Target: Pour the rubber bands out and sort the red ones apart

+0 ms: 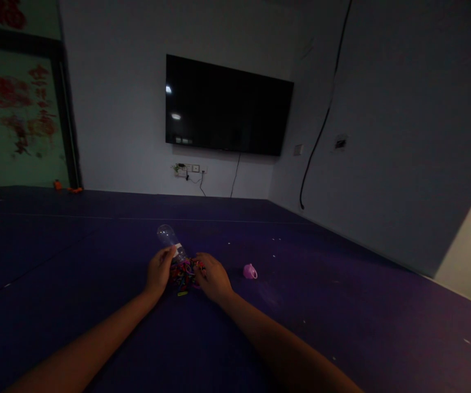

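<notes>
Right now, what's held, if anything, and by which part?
The left hand holds the bottle at its white label. Whether the right hand, at the pile, grips anything cannot be told.

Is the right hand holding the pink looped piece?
No, the pink looped piece lies on the purple surface, apart from the right hand.

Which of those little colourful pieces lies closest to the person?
The yellow-green one, at the near edge of the colourful pile; the rest are heaped beyond it, between left hand and right hand.
</notes>
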Demonstrator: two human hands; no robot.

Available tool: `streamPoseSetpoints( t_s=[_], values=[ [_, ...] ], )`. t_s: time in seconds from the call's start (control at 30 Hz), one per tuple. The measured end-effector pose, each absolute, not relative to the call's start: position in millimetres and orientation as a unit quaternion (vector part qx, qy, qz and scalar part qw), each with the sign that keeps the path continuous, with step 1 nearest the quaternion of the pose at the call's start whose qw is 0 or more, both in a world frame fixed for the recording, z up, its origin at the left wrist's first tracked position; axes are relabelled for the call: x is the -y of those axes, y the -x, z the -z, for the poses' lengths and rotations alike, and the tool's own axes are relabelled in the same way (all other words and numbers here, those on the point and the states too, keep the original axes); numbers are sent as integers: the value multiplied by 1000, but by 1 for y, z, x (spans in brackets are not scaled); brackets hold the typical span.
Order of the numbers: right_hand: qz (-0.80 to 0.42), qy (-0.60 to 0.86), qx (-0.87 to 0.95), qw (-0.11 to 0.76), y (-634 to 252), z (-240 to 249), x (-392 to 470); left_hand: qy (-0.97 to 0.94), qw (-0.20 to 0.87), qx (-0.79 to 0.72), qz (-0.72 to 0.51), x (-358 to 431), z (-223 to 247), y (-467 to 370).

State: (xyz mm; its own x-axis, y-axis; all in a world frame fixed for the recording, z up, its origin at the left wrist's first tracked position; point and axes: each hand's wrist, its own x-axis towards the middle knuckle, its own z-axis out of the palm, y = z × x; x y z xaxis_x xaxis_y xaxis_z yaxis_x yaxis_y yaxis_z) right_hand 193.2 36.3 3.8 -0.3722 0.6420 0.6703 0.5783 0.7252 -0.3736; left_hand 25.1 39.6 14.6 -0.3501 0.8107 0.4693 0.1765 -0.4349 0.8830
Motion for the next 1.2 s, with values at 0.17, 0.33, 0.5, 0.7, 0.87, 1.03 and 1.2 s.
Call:
streamPoseSetpoints(
  t_s=[0.17, 0.33, 0.5, 0.7, 0.87, 1.03, 1.2],
  values=[
    [-23, 358, 827, 433, -193, -4, -35, -578, 215, -461, -638, -40, -11, -25],
    [-4, 354, 841, 410, -192, -3, -34, -659, 159, -431, -595, -33, -13, -28],
    [25, 352, 818, 454, -194, -2, -35, -762, 107, -376, -516, -25, -18, -30],
    [24, 405, 693, 596, -196, -4, -40, -829, 64, -339, -440, -20, -19, -30],
    [-18, 478, 584, 656, -209, -1, -56, -855, 16, -354, -379, -17, -19, -32],
    [-4, 508, 606, 612, -217, 8, -70, -881, -29, -344, -323, -17, -17, -36],
    [-3, 543, 628, 558, -219, 10, -72, -871, -67, -377, -308, -20, -13, -37]
  ],
)
